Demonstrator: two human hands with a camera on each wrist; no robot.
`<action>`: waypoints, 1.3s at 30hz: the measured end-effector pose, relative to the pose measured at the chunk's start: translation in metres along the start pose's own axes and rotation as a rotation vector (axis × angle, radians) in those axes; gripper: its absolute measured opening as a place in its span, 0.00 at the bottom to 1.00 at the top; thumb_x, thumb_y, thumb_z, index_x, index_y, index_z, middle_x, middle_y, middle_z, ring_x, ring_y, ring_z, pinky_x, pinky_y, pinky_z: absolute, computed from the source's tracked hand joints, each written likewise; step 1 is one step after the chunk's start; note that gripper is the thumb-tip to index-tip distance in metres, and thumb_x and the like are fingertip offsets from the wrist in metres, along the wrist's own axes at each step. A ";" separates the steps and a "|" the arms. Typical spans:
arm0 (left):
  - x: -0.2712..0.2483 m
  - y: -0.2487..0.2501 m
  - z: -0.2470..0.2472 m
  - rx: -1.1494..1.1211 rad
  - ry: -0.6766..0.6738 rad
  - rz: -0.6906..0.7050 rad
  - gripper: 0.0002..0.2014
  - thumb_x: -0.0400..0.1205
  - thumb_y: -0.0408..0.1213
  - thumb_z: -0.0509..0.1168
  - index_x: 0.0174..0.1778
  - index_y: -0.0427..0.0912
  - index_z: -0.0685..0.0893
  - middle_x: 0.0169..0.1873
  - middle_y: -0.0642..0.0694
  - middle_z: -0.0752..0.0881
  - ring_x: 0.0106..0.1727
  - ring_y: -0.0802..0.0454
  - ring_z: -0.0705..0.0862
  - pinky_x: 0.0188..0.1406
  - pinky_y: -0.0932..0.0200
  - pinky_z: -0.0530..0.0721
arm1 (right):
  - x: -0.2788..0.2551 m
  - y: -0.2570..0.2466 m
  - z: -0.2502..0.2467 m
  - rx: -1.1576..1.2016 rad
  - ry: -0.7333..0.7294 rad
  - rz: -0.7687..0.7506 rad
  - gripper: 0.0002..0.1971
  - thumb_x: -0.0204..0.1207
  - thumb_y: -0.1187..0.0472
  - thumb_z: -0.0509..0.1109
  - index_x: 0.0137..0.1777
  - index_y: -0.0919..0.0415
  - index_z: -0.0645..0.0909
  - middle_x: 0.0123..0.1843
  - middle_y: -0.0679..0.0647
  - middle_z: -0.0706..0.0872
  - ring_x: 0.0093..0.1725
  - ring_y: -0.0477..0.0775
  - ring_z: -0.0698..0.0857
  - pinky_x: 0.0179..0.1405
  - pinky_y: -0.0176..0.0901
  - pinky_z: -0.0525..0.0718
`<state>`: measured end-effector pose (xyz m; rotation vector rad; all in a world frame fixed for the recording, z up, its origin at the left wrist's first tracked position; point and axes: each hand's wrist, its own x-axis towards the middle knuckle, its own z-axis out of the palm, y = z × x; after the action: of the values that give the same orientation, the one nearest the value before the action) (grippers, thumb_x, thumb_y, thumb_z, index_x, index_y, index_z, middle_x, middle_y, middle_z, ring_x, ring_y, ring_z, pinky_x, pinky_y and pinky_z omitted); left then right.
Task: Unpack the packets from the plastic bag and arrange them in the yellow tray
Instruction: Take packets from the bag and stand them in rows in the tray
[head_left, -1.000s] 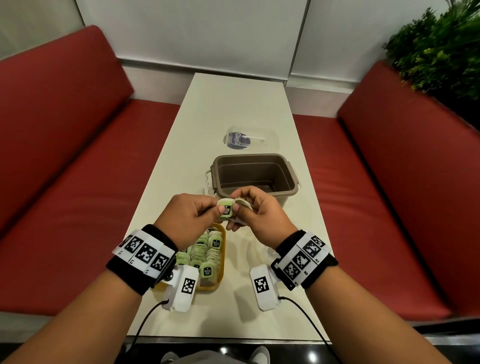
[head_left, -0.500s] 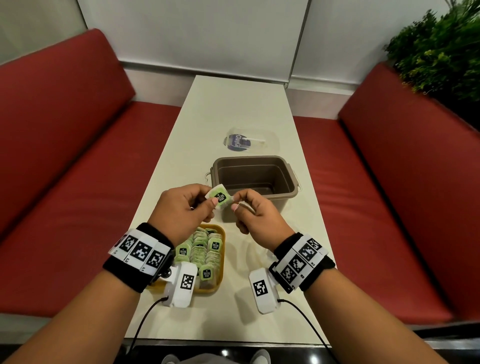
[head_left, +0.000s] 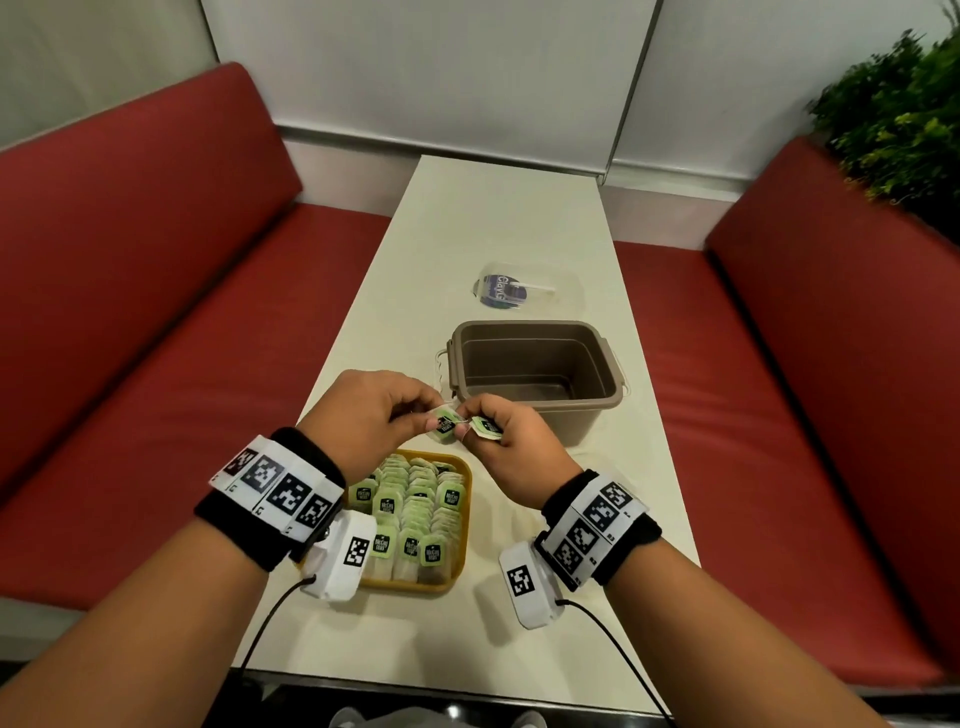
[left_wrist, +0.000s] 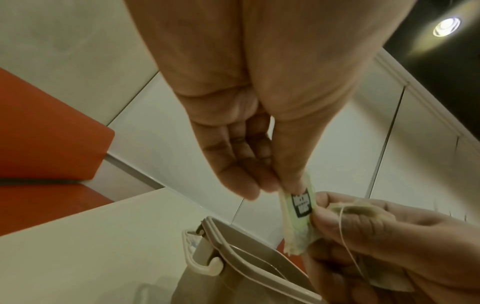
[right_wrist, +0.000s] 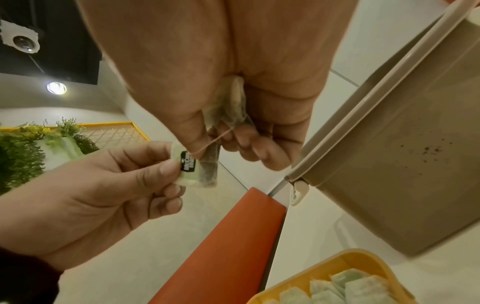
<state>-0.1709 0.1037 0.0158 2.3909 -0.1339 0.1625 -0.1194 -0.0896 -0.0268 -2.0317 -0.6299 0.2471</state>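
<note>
Cream table (head_left: 498, 244) between red benches (head_left: 156, 291); each hand's grip pinches, seemingly, its own packet.

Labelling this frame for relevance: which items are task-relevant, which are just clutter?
Job:
- left hand pinching a packet
- right hand holding a second packet
- yellow tray, packets in rows

Lying about:
- brown tub, empty
- clear lid
- plant

The bin (head_left: 535, 364) stands just beyond the tray (head_left: 462, 519) on the counter (head_left: 498, 218); bare counter lies right of the tray.
</note>
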 end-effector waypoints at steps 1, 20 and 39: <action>0.000 -0.002 -0.002 0.027 -0.023 -0.014 0.06 0.76 0.37 0.76 0.48 0.49 0.92 0.34 0.56 0.88 0.35 0.61 0.83 0.38 0.70 0.79 | 0.001 0.000 0.003 -0.012 -0.012 0.000 0.03 0.82 0.57 0.71 0.53 0.54 0.84 0.45 0.50 0.89 0.44 0.48 0.84 0.46 0.45 0.82; -0.007 -0.103 0.036 0.789 -0.541 -0.407 0.07 0.79 0.44 0.68 0.51 0.54 0.88 0.52 0.48 0.88 0.52 0.46 0.87 0.48 0.55 0.85 | 0.001 0.018 0.027 -0.012 -0.186 0.167 0.14 0.78 0.55 0.56 0.42 0.66 0.75 0.35 0.53 0.77 0.37 0.51 0.75 0.38 0.46 0.70; -0.003 -0.097 0.051 0.987 -0.665 -0.358 0.07 0.75 0.36 0.73 0.41 0.46 0.79 0.36 0.48 0.83 0.38 0.46 0.83 0.37 0.57 0.78 | 0.001 0.029 0.045 0.013 -0.282 0.262 0.05 0.84 0.60 0.58 0.50 0.61 0.72 0.44 0.57 0.79 0.45 0.56 0.78 0.50 0.58 0.79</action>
<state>-0.1557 0.1403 -0.0862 3.2871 0.1024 -0.9490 -0.1274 -0.0671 -0.0753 -2.0823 -0.5288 0.7004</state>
